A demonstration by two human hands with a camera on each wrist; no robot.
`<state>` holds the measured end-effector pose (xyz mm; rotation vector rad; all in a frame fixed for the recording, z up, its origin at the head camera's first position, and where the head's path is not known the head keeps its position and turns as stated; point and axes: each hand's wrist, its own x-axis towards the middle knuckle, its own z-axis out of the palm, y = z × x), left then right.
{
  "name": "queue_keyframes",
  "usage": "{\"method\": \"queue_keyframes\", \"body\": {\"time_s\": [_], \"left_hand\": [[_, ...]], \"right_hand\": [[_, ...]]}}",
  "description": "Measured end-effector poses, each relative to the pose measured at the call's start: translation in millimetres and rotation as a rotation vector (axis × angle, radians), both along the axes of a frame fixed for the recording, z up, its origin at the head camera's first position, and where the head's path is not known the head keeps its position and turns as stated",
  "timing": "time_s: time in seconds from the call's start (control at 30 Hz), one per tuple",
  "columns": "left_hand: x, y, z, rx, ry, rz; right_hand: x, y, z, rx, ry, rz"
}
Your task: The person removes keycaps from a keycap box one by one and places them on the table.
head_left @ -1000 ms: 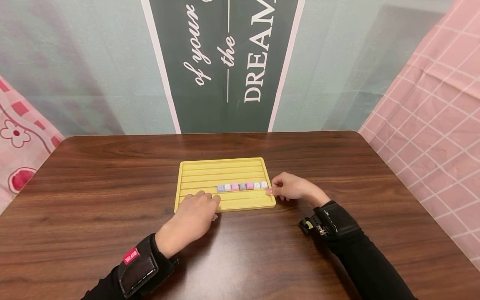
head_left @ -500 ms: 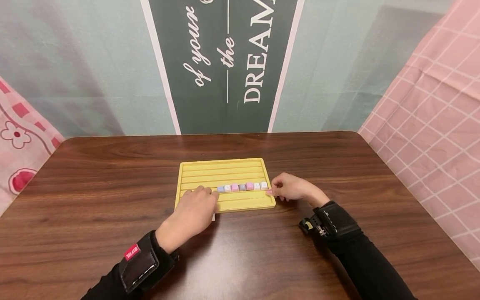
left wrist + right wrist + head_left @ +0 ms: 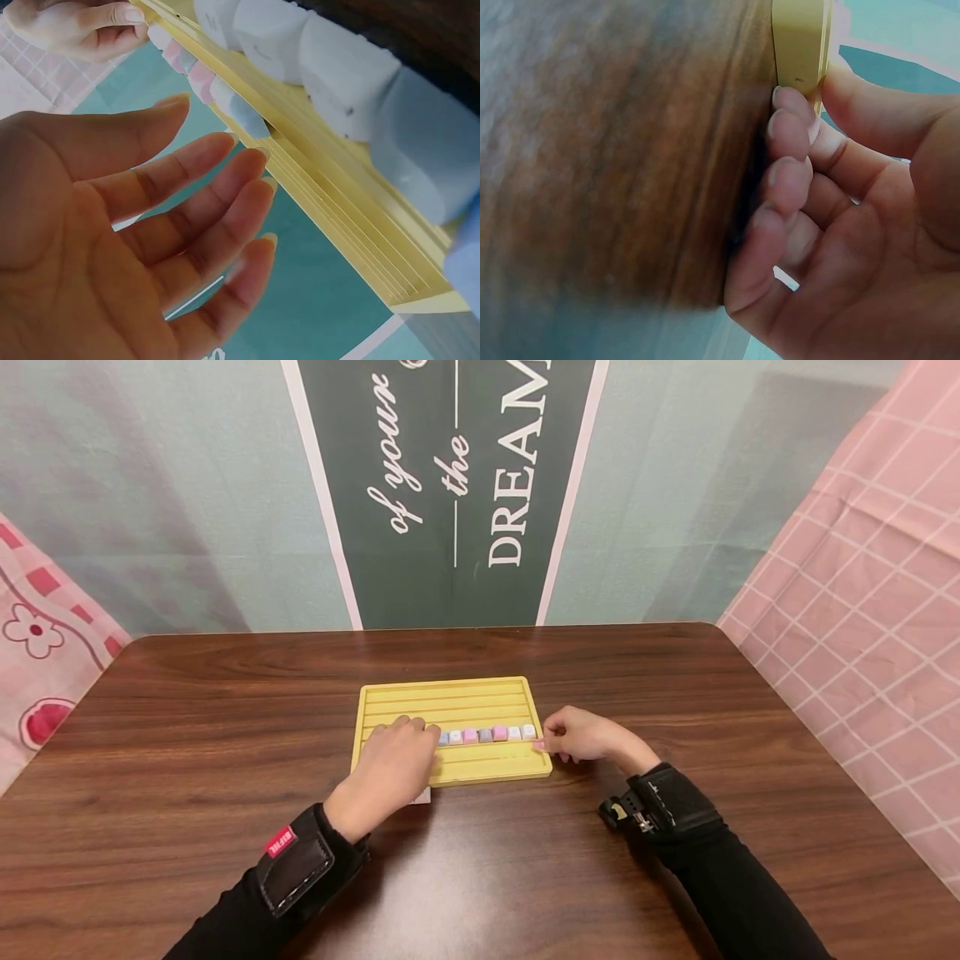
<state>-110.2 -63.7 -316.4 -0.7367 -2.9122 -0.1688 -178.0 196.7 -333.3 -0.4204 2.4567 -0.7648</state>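
Observation:
A yellow ridged tray (image 3: 442,695) lies on the table, with a row of white, pink, grey and blue keycaps (image 3: 485,736) in one of its grooves. My left hand (image 3: 397,758) hovers over the tray's left part, beside the row's blue end keycap (image 3: 247,117). Its fingers are loosely bent and nothing shows between them. At the tray's right edge, my right hand (image 3: 583,733) grips the rim between thumb (image 3: 870,112) and fingers. More white and blue keycaps (image 3: 345,75) stand along the tray's near side, mostly hidden under my left hand in the head view.
The brown wooden table (image 3: 495,877) extends around the tray. Behind it hangs a green cloth backdrop (image 3: 480,593) with lettering. Pink patterned cloths (image 3: 862,635) flank the table.
My left hand has moved forward and slightly right over the tray, towards the blue end of the row. A pale piece now shows below it. My right hand stays on the rim.

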Motion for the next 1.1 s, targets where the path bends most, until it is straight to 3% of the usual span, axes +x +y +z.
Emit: {"method": "queue_keyframes", "body": {"time_s": [0.73,1.1], "left_hand": [[-23.3,9.1,0.1,-0.043,-0.063,-0.006],[-27.2,10.5,-1.4,-0.073,-0.097,-0.01]], "right_hand": [[-0.1,1,-0.7,-0.013,0.01,0.012],[1.1,0,1.5,-0.013,0.018,0.029]]}}
